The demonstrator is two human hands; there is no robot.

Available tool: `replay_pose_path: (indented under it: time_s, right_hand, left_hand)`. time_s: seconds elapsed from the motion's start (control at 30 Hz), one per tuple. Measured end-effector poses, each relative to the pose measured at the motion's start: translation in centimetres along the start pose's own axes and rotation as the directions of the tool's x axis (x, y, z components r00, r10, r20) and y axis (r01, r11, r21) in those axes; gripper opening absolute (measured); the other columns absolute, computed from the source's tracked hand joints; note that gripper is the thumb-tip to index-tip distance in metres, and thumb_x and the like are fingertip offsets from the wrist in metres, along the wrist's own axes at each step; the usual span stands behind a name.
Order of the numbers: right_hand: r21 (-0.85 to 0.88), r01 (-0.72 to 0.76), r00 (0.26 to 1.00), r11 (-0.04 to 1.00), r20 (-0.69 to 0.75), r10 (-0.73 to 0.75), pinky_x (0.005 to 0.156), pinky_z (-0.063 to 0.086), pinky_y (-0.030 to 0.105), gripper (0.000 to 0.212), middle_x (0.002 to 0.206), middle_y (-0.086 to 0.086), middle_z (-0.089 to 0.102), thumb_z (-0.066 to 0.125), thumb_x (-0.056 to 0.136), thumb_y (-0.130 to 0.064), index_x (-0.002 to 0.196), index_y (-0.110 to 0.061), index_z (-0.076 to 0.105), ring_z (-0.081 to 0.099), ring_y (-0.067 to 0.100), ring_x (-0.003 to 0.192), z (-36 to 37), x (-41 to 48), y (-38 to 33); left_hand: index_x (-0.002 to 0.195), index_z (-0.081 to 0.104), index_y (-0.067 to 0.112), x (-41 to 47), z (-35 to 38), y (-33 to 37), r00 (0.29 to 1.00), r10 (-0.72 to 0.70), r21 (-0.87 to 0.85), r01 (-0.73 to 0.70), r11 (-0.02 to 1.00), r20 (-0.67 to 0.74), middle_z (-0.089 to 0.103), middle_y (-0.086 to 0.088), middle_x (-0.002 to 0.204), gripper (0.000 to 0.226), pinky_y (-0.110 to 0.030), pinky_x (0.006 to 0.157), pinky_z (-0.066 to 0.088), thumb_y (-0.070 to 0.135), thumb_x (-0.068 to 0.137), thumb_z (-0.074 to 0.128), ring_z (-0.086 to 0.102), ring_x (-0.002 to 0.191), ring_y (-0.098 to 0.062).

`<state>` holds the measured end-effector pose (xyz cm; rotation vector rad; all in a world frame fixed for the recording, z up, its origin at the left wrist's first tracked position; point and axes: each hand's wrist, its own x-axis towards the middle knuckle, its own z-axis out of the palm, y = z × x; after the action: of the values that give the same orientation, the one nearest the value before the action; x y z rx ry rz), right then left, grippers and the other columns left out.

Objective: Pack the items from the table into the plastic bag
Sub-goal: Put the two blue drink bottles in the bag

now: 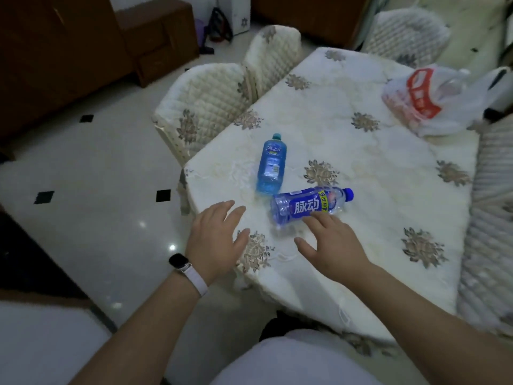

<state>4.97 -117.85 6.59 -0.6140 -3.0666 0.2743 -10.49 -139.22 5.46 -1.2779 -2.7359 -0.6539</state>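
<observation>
Two plastic bottles lie on their sides on the table, which has a cream floral cloth. The light blue bottle points its cap away from me. The dark blue labelled bottle lies crosswise just in front of it, cap to the right. My right hand hovers open over the table, its fingertips at the dark blue bottle's near side. My left hand, with a watch on the wrist, is open over the table's near left corner. A white plastic bag with red print sits crumpled at the far right.
Quilted chairs stand along the table's left side and at its far end. Another quilted seat borders the right edge. Dark wooden cabinets line the wall beyond a glossy tiled floor.
</observation>
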Motion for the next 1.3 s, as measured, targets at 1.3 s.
replay_pose_path:
  time_s: [1.3]
  right_hand:
    - [0.75, -0.502, -0.107, -0.431, 0.44, 0.892, 0.084, 0.057, 0.048, 0.086, 0.113, 0.006, 0.059, 0.083, 0.061, -0.052, 0.122, -0.015, 0.035, 0.065, 0.025, 0.095, 8.8, 21.6, -1.2]
  left_hand:
    - [0.15, 0.017, 0.017, 33.0, 13.2, -4.1, 0.622, 0.299, -0.193, -0.234, 0.953, 0.724, 0.046, -0.009, 0.134, 0.1, -0.045, 0.091, 0.049, 0.057, 0.072, 0.064, 0.051, 0.118, -0.034]
